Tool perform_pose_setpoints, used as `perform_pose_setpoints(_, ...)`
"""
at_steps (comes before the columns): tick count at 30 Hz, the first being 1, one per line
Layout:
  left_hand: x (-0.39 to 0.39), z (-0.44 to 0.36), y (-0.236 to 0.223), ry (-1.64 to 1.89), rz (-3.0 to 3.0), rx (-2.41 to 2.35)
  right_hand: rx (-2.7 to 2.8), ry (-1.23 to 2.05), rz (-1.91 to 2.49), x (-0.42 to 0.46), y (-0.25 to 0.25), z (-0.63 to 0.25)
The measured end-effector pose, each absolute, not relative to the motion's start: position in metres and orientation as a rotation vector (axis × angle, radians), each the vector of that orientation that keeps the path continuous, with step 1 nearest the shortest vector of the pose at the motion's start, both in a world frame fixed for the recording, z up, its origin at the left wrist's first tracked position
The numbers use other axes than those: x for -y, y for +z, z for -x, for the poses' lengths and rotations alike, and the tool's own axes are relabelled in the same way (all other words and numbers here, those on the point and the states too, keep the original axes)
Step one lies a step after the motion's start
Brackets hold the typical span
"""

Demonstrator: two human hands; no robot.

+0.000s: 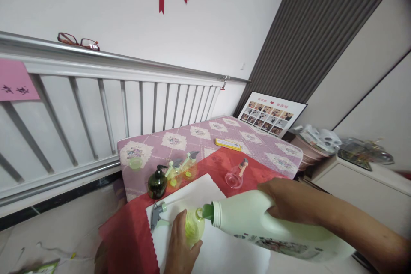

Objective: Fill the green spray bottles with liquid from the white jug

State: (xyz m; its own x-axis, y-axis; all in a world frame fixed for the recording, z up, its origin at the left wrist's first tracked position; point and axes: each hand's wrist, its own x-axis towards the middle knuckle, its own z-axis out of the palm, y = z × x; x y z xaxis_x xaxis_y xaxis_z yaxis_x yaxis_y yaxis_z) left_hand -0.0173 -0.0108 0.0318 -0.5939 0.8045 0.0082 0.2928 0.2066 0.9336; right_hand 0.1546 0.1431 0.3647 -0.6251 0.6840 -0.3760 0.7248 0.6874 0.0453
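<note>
At the left of the frame, a slatted radiator [111, 111] runs along the wall, and a pale green disc [135, 162] lies on the patterned tablecloth [150, 141]. Left of lower centre, a dark green pump bottle [157, 186] stands upright beside two clear bottles with trigger or pump tops [175, 175] [190, 170], all beyond the left hand. Nearer, a grey spray head [156, 216] lies on the white mat [207, 186], just left of that hand. At bottom centre, the left hand [180, 250] grasps a yellow-green ribbed bottle [194, 231], fingers on its left side and thumb at its lower right; its open neck points up and slightly right. The green spout of the large pale green jug [244, 214] meets that neck from the right, or nearly so; contact is unclear. The jug's long axis slopes gently down toward lower right, its body right of the bottle. The right hand [284, 201] is clenched round its handle from above. Beyond the jug, a clear pink-tinted bottle [235, 177] stands on the red cloth [125, 227], outside the line between spout and neck.
</note>
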Motion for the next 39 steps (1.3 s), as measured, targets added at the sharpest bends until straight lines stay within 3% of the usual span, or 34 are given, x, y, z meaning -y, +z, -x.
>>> perform_pose_setpoints(39,0.0108,0.0161,0.0301,1.324,-1.096,-2.052,-2.514,-0.145,-1.12,-0.1402,0.3678,-0.1509)
